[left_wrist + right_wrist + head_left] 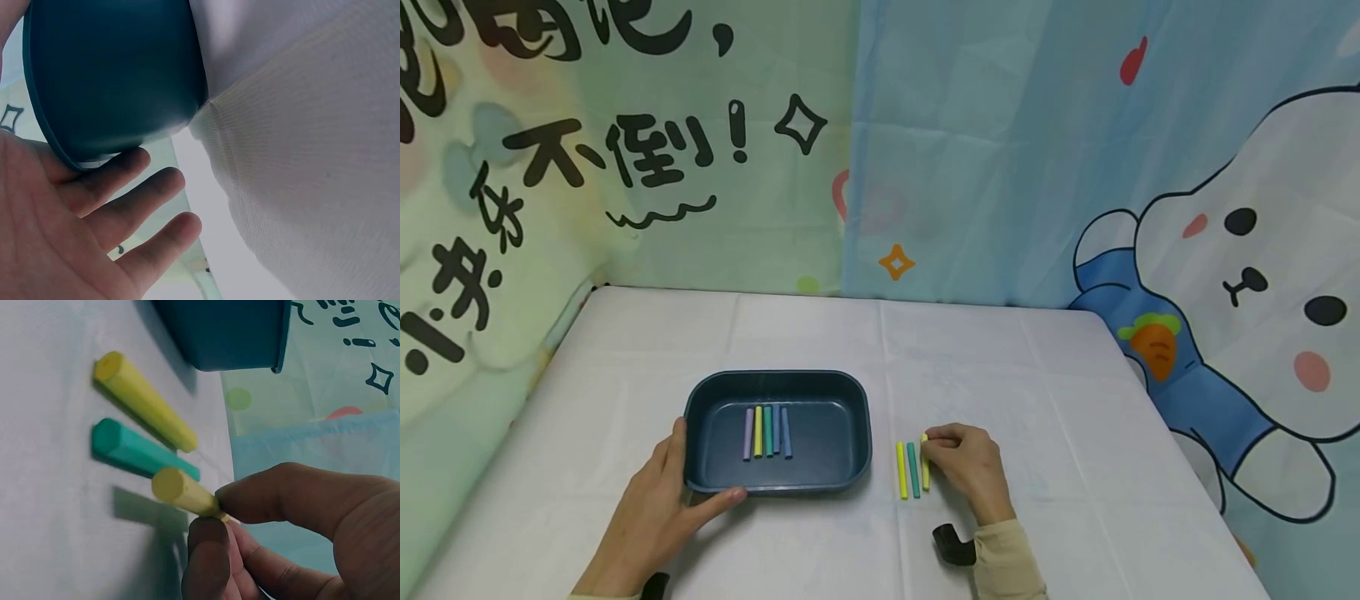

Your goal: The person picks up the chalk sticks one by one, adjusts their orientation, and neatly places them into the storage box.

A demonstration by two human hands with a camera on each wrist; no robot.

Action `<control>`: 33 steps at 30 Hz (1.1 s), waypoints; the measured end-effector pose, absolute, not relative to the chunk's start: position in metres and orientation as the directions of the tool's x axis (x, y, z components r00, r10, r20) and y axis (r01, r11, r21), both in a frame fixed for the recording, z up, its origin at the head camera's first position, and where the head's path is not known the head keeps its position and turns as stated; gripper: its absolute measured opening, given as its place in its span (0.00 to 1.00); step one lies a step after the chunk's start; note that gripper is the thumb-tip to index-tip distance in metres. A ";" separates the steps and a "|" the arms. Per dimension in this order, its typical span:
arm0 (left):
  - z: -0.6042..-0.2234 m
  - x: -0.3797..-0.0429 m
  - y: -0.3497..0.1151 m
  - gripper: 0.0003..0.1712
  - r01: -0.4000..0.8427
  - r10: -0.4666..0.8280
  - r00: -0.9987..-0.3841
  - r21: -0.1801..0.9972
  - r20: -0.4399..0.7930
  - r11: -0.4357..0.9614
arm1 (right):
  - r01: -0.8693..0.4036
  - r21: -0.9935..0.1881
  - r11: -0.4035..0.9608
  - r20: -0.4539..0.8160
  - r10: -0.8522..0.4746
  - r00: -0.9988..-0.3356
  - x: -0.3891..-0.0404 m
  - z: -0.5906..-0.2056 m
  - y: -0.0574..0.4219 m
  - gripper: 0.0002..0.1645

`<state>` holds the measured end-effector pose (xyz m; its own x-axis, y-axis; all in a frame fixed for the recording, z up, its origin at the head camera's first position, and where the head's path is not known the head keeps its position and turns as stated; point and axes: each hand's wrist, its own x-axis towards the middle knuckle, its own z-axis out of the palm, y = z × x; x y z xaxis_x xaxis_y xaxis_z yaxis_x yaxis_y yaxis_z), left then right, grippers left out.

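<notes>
My right hand pinches a yellow chalk stick between thumb and fingers, lifted off the cloth in the right wrist view. Just left of it, a green chalk stick and another yellow chalk stick lie side by side. With fingers fairly straight, my left hand touches the near left corner of a dark blue tray, thumb along the front and index finger at the side. Its other fingers are spread apart. Several chalk sticks, purple, yellow, green and blue, lie in a row inside the tray.
A white cloth covers the table, which ends at a printed curtain behind and on the right. A green printed curtain hangs at the left. A black strap piece sits by the right wrist.
</notes>
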<state>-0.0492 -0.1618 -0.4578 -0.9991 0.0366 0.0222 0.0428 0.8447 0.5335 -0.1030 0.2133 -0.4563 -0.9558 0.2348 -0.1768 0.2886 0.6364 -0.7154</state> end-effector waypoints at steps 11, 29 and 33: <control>-0.459 -0.049 -0.162 0.75 0.045 0.038 -0.999 0.541 0.024 0.840 | 0.289 -0.791 0.539 -0.197 0.223 -0.955 -0.108 -0.445 0.204 0.16; -0.457 -0.050 -0.162 0.76 0.029 0.031 -0.999 0.540 0.005 0.841 | 0.275 -0.846 0.457 -0.193 0.218 -0.957 -0.122 -0.422 0.187 0.16; -0.458 -0.050 -0.161 0.76 0.032 0.034 -0.999 0.542 0.005 0.840 | 0.255 -0.865 0.431 -0.183 0.202 -0.962 -0.124 -0.418 0.181 0.16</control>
